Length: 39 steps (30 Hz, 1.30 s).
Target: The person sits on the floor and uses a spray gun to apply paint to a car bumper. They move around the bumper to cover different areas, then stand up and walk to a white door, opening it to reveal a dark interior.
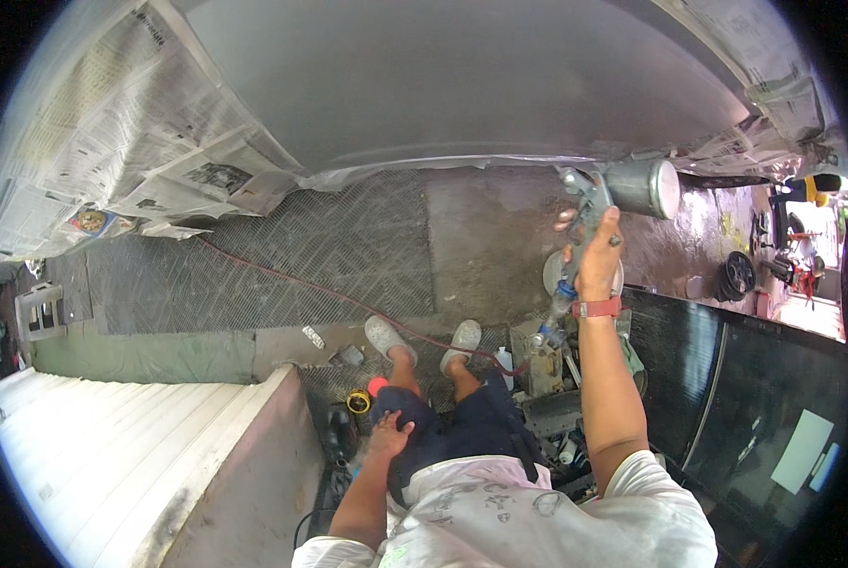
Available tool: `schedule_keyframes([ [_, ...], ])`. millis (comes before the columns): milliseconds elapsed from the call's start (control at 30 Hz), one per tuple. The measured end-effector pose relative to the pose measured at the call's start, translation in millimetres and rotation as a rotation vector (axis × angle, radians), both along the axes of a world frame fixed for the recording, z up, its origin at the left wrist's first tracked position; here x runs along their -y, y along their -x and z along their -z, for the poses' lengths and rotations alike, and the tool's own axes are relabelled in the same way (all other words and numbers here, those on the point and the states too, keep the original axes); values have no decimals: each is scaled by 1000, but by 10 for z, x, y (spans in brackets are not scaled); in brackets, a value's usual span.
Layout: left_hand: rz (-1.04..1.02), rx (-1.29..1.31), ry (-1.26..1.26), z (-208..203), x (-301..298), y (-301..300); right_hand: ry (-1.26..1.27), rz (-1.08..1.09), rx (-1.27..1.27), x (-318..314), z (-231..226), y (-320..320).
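Observation:
In my right hand is a metal spray gun, held out ahead and to the right with my fingers wrapped round its grip. A silver paint cup juts to the right from the gun. A clear fitting with blue ends hangs below the grip. Close to the gun's nozzle runs the lower edge of a smooth grey painted panel, which spans the top of the view. My left hand lies at my left thigh against the dark shorts, its fingers apart and holding nothing.
Newspaper masking covers the left of the panel. A thin red hose crosses the dark floor mat in front of my feet. A white ribbed surface stands at lower left, a dark glossy panel at right. Tools and containers crowd beside my legs.

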State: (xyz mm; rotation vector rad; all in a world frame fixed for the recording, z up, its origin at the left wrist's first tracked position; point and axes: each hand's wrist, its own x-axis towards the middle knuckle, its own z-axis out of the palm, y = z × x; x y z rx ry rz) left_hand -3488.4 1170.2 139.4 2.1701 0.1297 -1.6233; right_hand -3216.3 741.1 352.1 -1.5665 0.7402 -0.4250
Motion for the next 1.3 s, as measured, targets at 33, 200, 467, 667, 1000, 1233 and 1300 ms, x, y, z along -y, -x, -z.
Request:
schedule_keyframes([
  [33,4,6,2,14,-11,0,9,45,-1,138,-4,57],
  [200,-5,20,-2,-71,-3,-65,87,250,7,780,-68,259],
  [467,-21,46,1,-103,-69,-66,145,462,57,952,-351,178],
  [667,-40,61,12,-147,-66,-105,-26,206,30,250,-324,-5],
  [1000,-77,56,-33,-244,-125,-105,-86,-440,32,-1553,-397,-306],
  [1233,-69,25,-53,-194,-137,-23,-279,-644,97,-1644,-707,-533],
  [1300,-72,19,-55,-210,-108,-42,-238,-556,116,-1490,-671,-555],
])
